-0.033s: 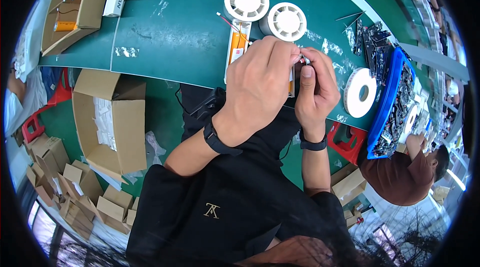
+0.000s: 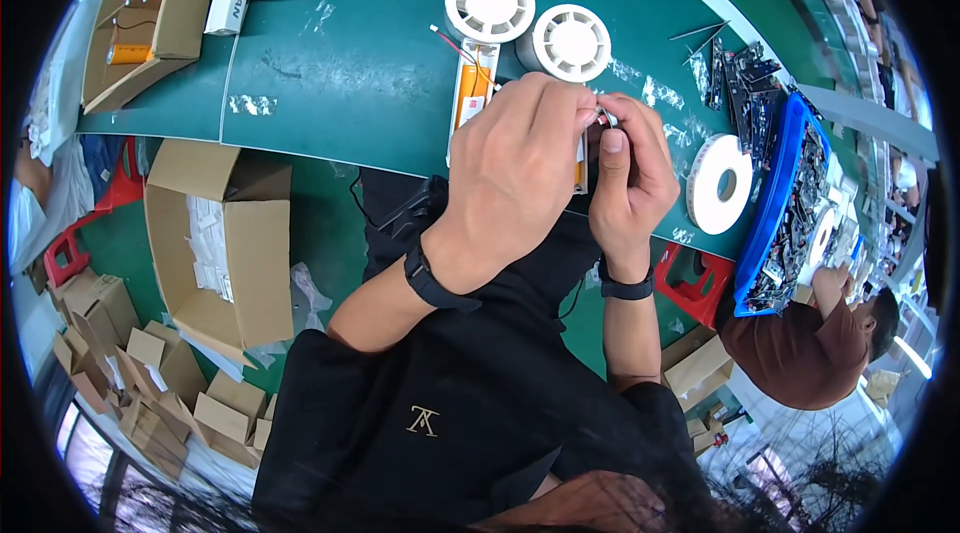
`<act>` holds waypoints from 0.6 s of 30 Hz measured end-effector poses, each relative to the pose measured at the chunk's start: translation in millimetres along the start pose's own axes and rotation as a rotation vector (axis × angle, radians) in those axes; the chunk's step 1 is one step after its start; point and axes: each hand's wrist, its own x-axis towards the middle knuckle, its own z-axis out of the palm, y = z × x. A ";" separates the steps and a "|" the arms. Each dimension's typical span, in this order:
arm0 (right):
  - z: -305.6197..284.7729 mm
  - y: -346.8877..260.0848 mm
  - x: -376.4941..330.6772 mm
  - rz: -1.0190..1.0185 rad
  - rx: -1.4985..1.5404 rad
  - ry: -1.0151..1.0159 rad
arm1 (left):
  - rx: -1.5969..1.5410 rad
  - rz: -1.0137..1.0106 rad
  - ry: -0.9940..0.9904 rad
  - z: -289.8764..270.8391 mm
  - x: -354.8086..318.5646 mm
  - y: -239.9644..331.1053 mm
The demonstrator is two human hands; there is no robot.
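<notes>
My left hand (image 2: 512, 178) and my right hand (image 2: 635, 173) meet over the table's near edge, fingertips pinched together. Between them is a tiny part (image 2: 606, 119) with white, dark and reddish bits, too small to name. Just beyond lie two white handheld fans with round slotted heads, one head (image 2: 490, 3) at the left and another (image 2: 572, 43) at the right. The left fan's opened handle shows an orange battery (image 2: 472, 83), and a thin red and dark wire (image 2: 455, 44) with a white plug sticks out beside it. My hands cover most of the right fan's handle.
Right of my hands are a white tape roll (image 2: 720, 183), black circuit boards (image 2: 742, 93) and a blue bin (image 2: 750, 268) full of small parts. A cardboard box (image 2: 180, 23) with wired batteries stands far left. Another carton (image 2: 258, 263) is below the table edge. A person (image 2: 800, 353) sits at the right.
Both fans and my left hand have shifted very slightly left. The pinch of my fingertips looks the same.
</notes>
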 end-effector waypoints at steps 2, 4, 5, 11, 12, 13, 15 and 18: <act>1.6 -0.8 2.1 0.044 0.055 0.022 | -0.075 -0.025 0.001 -3.6 1.0 0.0; 3.1 -1.7 3.9 0.130 0.169 0.056 | -0.114 -0.036 -0.002 -4.1 1.0 0.4; 2.1 -1.7 3.6 0.131 0.168 0.059 | -0.107 -0.023 0.009 -3.2 0.0 0.0; 4.4 -5.5 5.7 0.107 0.156 0.056 | -0.022 0.054 0.035 -2.3 0.0 -2.2; 4.9 -7.4 6.7 0.116 0.173 0.062 | -0.022 0.054 0.036 -1.3 0.1 -3.1; 5.2 -9.0 6.8 0.115 0.173 0.062 | -0.019 0.074 0.046 0.5 -0.7 -4.9; 5.3 -12.0 6.2 0.084 0.078 0.060 | -0.013 0.113 0.066 3.4 -2.0 -7.1; 8.4 -10.1 6.8 0.005 -0.019 0.070 | 0.003 0.074 0.060 1.9 -2.3 -2.5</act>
